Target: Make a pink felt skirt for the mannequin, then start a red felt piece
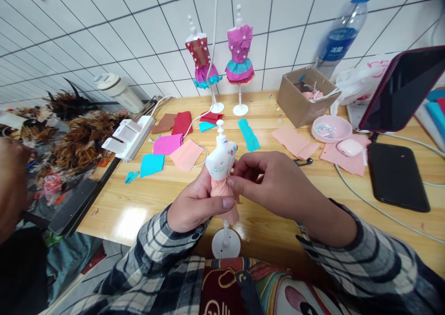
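At the near edge of the desk [139,192], the left grip [196,204] is wrapped round the doll form [219,161]; the right grip [274,180] pinches the peach skirt [219,189] at its waist; best keep gathers even.

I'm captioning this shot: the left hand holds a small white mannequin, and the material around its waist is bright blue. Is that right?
Not quite: the head view shows that the material around its waist is peach, not bright blue. The left hand does hold the small white mannequin.
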Available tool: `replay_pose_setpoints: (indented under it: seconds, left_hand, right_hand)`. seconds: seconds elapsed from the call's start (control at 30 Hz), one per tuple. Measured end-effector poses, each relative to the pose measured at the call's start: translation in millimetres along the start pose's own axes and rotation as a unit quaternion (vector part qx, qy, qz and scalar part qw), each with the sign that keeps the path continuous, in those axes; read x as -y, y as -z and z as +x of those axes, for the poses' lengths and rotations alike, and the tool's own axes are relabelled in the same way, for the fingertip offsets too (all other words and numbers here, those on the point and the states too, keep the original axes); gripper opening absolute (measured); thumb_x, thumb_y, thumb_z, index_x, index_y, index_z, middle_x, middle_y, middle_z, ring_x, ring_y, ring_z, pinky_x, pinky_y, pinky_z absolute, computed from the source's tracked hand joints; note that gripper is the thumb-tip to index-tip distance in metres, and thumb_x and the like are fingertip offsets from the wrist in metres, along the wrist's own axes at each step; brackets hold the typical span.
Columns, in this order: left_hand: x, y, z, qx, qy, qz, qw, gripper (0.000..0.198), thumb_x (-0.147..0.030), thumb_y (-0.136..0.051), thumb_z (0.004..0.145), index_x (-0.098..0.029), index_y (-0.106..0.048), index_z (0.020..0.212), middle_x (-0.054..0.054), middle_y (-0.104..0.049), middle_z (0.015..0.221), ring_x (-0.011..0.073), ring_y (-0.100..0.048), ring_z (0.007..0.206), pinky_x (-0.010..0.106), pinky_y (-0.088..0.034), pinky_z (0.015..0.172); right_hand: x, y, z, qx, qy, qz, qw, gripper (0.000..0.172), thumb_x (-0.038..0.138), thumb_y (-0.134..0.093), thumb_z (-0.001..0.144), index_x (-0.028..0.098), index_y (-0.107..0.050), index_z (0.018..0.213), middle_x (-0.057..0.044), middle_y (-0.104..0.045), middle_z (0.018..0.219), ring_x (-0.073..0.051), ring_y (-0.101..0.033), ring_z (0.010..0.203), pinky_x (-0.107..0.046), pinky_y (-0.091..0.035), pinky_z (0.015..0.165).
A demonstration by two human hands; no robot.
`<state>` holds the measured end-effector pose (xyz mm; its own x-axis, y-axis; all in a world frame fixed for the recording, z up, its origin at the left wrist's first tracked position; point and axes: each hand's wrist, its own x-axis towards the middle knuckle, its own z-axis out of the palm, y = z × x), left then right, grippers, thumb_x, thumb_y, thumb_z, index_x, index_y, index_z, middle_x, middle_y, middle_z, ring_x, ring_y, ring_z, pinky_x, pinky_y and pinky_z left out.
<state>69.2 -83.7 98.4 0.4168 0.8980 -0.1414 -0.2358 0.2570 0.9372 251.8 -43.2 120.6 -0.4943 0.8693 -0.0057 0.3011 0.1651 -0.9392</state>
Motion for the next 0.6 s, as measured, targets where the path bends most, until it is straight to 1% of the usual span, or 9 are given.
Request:
replay_pose_setpoints:
  seconds: [0.07,0.13,0.2,0.27,0.3,0.37,0.47,0.53,0.6]
  left_hand:
    - [-0.3,-1.4,0.4,-0.009,0.0,-0.006,1.0,0.061,-0.018,-0.07,0.075,-0.023,-0.049,0.132,0.004,-0.062,0.087,0.0188,-0.062,0.078,0.033,-0.05,0.075]
    - [-2.6,-3.2,1.4,-0.016,0.002,-0.029,0.999,0.062,-0.019,-0.07,0.074,-0.022,-0.05,0.133,0.006,-0.063,0.091,0.0194,-0.062,0.078,0.034,-0.051,0.074]
    - [-7.6,-4.8,2.6,-0.038,-0.005,-0.064,0.997,0.066,-0.019,-0.07,0.073,-0.023,-0.048,0.135,0.007,-0.062,0.098,0.0192,-0.062,0.078,0.034,-0.051,0.073]
    - [-14.2,-5.8,3.4,-0.069,-0.03,-0.099,0.992,0.07,-0.02,-0.07,0.071,-0.026,-0.046,0.136,0.007,-0.06,0.105,0.0186,-0.061,0.079,0.032,-0.051,0.072]
    - [-17.5,-6.2,3.6,-0.085,-0.049,-0.112,0.989,0.07,-0.02,-0.07,0.07,-0.027,-0.046,0.136,0.006,-0.058,0.106,0.0182,-0.06,0.08,0.031,-0.051,0.072]
    - [-22.8,-6.6,3.6,-0.107,-0.092,-0.127,0.982,0.069,-0.021,-0.071,0.069,-0.028,-0.047,0.133,0.005,-0.056,0.101,0.0179,-0.058,0.082,0.03,-0.051,0.071]
    - [-25.8,-7.0,2.4,-0.116,-0.134,-0.116,0.977,0.063,-0.023,-0.07,0.07,-0.031,-0.048,0.128,0.003,-0.052,0.097,0.0179,-0.057,0.08,0.03,-0.052,0.068]
    - [-25.5,-7.8,1.4,-0.117,-0.146,-0.104,0.977,0.058,-0.024,-0.069,0.072,-0.032,-0.049,0.126,0.003,-0.05,0.098,0.0179,-0.057,0.079,0.032,-0.053,0.068]
    - [-24.8,-9.1,0.7,-0.123,-0.155,-0.097,0.975,0.056,-0.023,-0.068,0.073,-0.033,-0.049,0.125,0.003,-0.05,0.098,0.0178,-0.057,0.08,0.032,-0.054,0.07]
  right_hand:
    - [-1.6,0.0,0.5,-0.008,0.002,-0.013,1.0,0.014,0.029,-0.066,0.077,0.018,-0.064,0.068,0.005,-0.057,0.059,-0.007,-0.048,0.053,-0.021,-0.036,0.049]
    - [-2.8,0.3,0.9,-0.023,0.01,-0.02,0.999,0.017,0.03,-0.065,0.078,0.018,-0.061,0.067,0.005,-0.056,0.059,-0.007,-0.047,0.053,-0.021,-0.035,0.049]
    - [-2.4,0.9,0.9,-0.049,0.024,-0.02,0.998,0.017,0.03,-0.063,0.081,0.019,-0.059,0.069,0.006,-0.056,0.06,-0.006,-0.046,0.053,-0.021,-0.035,0.05]
    - [-0.1,1.0,0.0,-0.066,0.039,-0.015,0.997,0.021,0.035,-0.061,0.085,0.019,-0.059,0.071,0.006,-0.057,0.061,-0.006,-0.046,0.053,-0.021,-0.034,0.05]
    - [1.6,0.5,-0.9,-0.064,0.047,-0.013,0.997,0.024,0.038,-0.059,0.086,0.019,-0.059,0.071,0.005,-0.057,0.062,-0.006,-0.046,0.053,-0.021,-0.034,0.05]
    - [5.2,-2.1,-3.4,-0.039,0.062,-0.01,0.997,0.03,0.045,-0.058,0.087,0.02,-0.061,0.072,0.004,-0.057,0.063,-0.008,-0.048,0.056,-0.022,-0.033,0.051]
    - [8.4,-10.3,-7.2,0.005,0.073,-0.009,0.997,0.031,0.05,-0.063,0.082,0.021,-0.065,0.073,0.004,-0.056,0.062,-0.009,-0.048,0.056,-0.023,-0.032,0.051]
    - [8.1,-16.7,-8.5,0.014,0.067,0.002,0.998,0.028,0.049,-0.067,0.079,0.021,-0.066,0.074,0.005,-0.052,0.059,-0.008,-0.044,0.053,-0.022,-0.029,0.049]
    - [5.9,-22.3,-8.2,0.022,0.057,0.028,0.998,0.021,0.043,-0.068,0.079,0.022,-0.067,0.075,0.006,-0.049,0.056,-0.007,-0.04,0.049,-0.022,-0.027,0.046]
